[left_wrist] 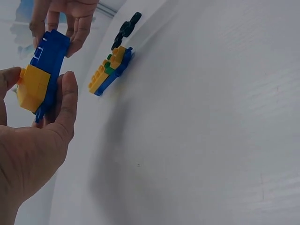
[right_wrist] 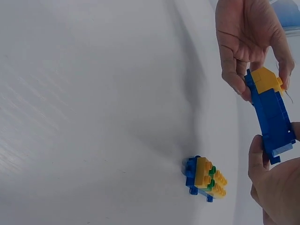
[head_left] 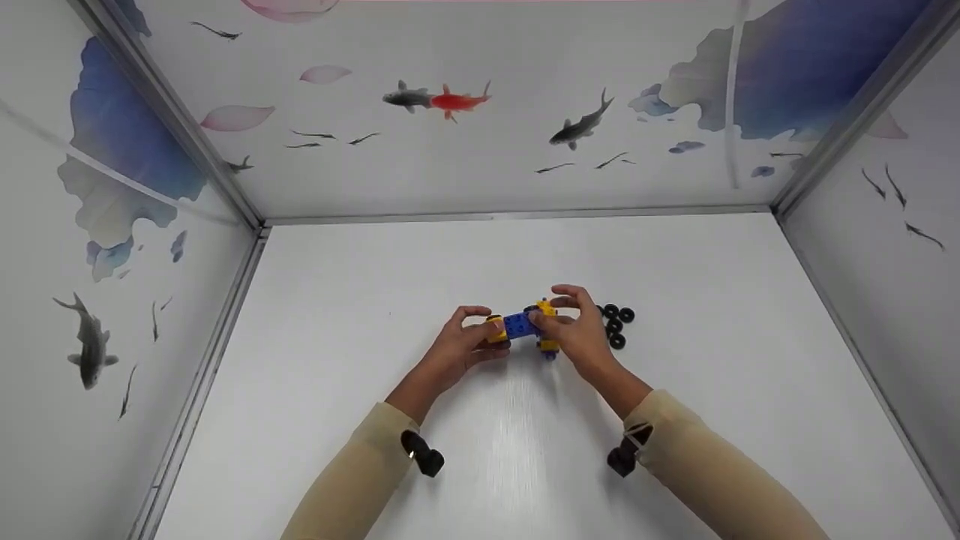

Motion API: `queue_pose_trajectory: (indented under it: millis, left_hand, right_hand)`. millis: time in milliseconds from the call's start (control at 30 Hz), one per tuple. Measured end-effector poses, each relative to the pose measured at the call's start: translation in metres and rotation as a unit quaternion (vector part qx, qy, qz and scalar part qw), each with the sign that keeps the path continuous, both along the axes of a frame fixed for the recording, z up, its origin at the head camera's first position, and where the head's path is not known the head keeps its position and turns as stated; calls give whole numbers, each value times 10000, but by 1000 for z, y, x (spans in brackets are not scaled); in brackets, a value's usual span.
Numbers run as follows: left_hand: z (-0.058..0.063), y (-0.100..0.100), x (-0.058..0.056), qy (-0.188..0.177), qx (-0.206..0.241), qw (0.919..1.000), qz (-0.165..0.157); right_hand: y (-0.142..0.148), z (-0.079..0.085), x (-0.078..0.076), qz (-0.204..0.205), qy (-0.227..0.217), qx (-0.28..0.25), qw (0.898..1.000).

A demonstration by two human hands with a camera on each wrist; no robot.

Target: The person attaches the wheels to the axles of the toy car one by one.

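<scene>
Both hands hold one toy-brick vehicle [head_left: 518,325] in the air, a long blue base with a sloped yellow brick [left_wrist: 33,88] at one end. My left hand [head_left: 454,346] grips the yellow end, thumb on one side and fingers on the other. At the plain blue end, the fingers and thumb of my right hand [head_left: 583,339] pinch the base. Below, on the table, stands a second toy-brick vehicle [right_wrist: 204,177], with yellow and green bricks on a blue base. In the head view my right hand partly covers it.
Several black toy wheels [head_left: 615,325] lie in a cluster just right of my right hand. The white table [head_left: 360,277] is bounded by a back wall [head_left: 450,172] and side walls with painted fish. A small black device sits at each cuff.
</scene>
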State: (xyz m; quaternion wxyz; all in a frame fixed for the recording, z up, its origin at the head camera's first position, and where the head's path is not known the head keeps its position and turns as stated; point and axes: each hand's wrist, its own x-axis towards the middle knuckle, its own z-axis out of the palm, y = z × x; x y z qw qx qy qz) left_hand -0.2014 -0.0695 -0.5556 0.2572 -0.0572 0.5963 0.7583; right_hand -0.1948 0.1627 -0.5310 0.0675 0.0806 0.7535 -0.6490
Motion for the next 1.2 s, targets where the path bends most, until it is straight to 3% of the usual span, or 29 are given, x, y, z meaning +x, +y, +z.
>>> queue_pose_trajectory:
  millis: [467,867,1200]
  left_hand:
    - [0,-1,7,-236,-122,9948,-979]
    - [3,8,12,179,-18,9935,-1120]
    - [7,12,14,669,-260,9888,-1312]
  right_hand:
    - [-2,-1,2,158,82,121,9998]
    - [-8,-2,4,168,341,118,9992]
    - [-14,-5,6,230,269,73,9993]
